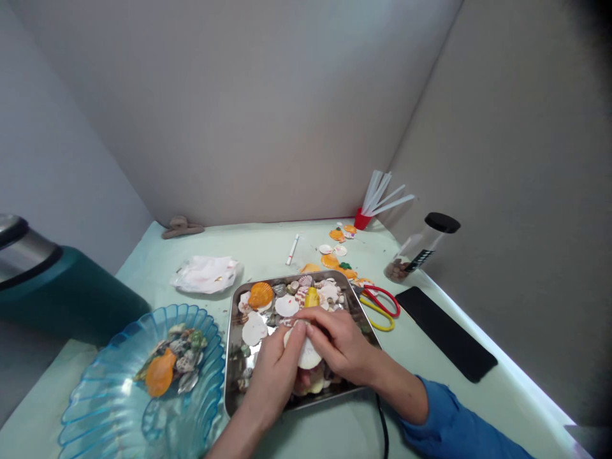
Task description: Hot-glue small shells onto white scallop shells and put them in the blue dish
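Over the metal tray, my left hand and my right hand meet on a white scallop shell. The thumbs and fingers of both are closed on its upper edge. Anything small between the fingertips is hidden. Just beyond the fingers lies a yellow-tipped tool, like a glue gun nozzle, its body covered by my hands. Around it in the tray are many shells, among them an orange scallop shell and a white shell.
Left of the tray stands a blue fluted bowl of shells, with a green bottle behind it. Scissors, a black strip, a clear jar and a red cup of white sticks are on the right. A black cable runs off the front.
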`<state>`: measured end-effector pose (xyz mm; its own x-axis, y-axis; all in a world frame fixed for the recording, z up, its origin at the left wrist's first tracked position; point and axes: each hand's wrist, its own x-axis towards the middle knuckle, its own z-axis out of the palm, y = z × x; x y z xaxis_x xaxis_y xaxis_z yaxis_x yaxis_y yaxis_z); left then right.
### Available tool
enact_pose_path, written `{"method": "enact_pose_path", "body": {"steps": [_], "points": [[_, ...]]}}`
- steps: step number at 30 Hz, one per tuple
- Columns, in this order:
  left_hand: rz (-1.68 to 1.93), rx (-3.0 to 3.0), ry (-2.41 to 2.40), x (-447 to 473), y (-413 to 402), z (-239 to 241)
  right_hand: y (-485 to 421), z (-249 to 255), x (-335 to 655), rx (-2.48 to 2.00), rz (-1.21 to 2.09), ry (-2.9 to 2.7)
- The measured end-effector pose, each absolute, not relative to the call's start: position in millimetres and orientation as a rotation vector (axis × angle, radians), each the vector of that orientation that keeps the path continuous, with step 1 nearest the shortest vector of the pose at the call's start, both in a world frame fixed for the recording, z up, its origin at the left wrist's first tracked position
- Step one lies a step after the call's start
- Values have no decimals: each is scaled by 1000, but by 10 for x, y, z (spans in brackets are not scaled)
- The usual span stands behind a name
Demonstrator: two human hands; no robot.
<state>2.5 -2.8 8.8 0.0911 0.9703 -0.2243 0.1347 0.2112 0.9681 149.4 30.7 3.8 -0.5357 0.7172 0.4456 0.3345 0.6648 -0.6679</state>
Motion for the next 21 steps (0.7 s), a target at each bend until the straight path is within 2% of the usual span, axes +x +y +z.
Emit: {"method": "enact_pose_path", "body": {"steps": [21], "points": [[946,1153,1313,29,-37,88,310,42,1497,-802,650,-2151]]}}
